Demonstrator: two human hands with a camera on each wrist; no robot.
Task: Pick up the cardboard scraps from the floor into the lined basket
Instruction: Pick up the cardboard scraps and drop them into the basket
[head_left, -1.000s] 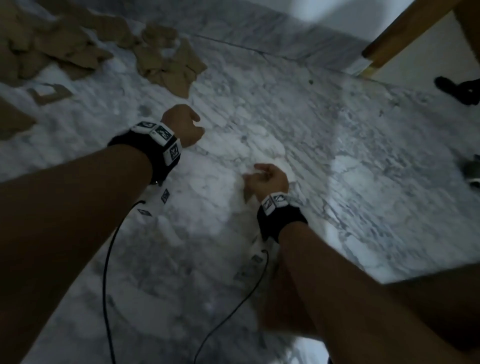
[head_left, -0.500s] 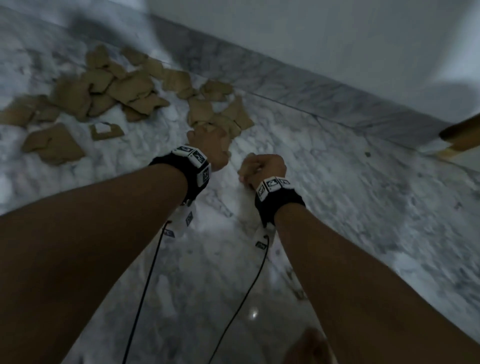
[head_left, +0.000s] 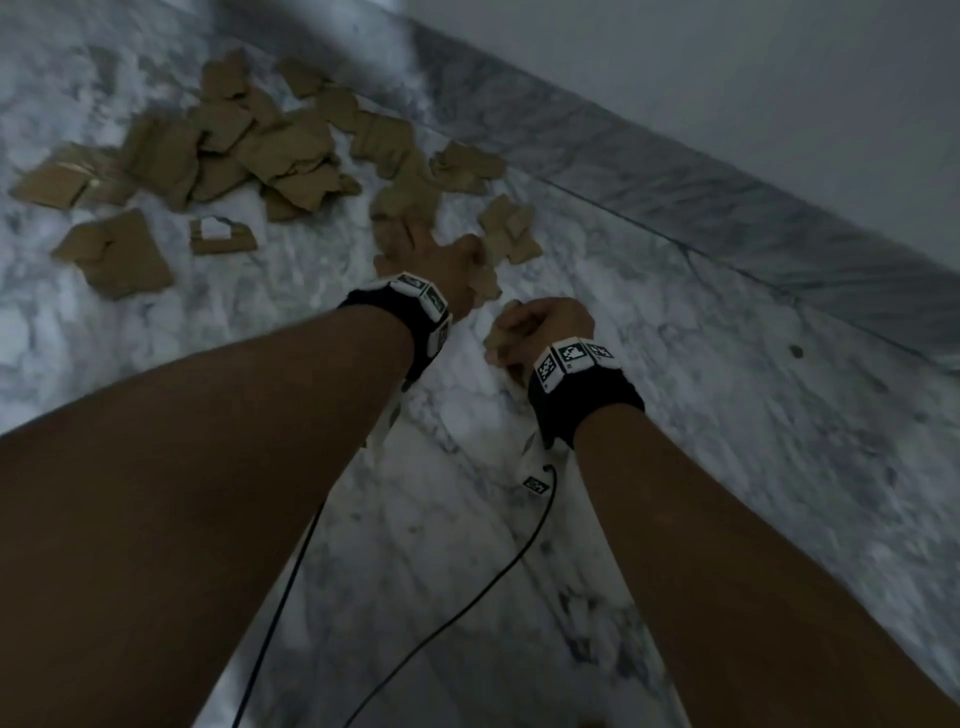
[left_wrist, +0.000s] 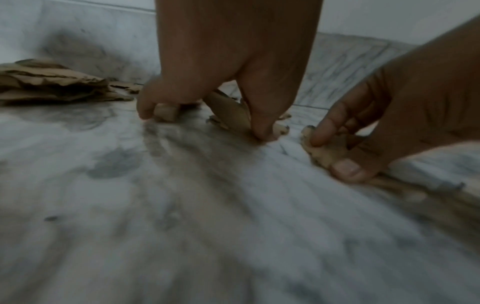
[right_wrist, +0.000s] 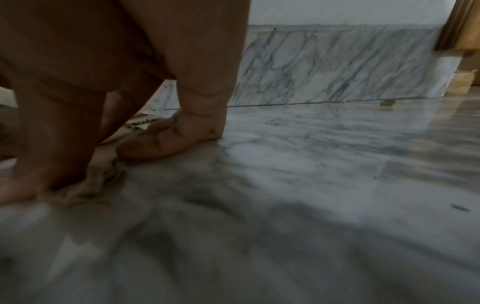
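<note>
While both hands work low over the marble floor (head_left: 727, 415), the heap of cardboard scraps (head_left: 249, 150) lies at about ten o'clock from them, well over a dozen torn brown pieces, overlapping too much to count exactly. Two scraps lie apart at the heap's near left edge, one of them bearing a white patch (head_left: 222, 236). The left hand (head_left: 441, 260) reaches down among the nearest pieces at twelve o'clock; the left wrist view shows what the head view hides, its thumb and fingers curled round a scrap (left_wrist: 228, 111) right at the floor. Just to its right, the right hand (head_left: 540, 327) is closed round another scrap (left_wrist: 324, 148), thumb pressing it against the fingers. The right wrist view alone shows a wooden frame (right_wrist: 459, 26) at two o'clock, beside the marble skirting (right_wrist: 337, 65). Two black wristbands and two dangling cables are visible. No basket shows in any view.
</note>
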